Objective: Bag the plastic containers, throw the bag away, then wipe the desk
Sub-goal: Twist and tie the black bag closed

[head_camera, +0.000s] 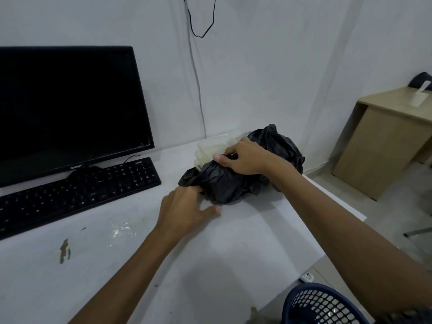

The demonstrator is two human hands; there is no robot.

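While right hand [243,157] grips crumpled black bag [222,183], pale containers [210,148] protrude; left hand [187,206] pinches bag edge.

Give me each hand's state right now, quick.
Left hand: fingers curled on the black bag's near edge, holding it.
Right hand: pinching the bag's rim at the plastic containers.

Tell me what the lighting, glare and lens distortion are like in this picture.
Head view: dim, flat, bluish light with soft shadows under the left hand and black bag; faint glare on the wet smear on the desk; wide-angle bending tilts the monitor; slight softness on the right hand.
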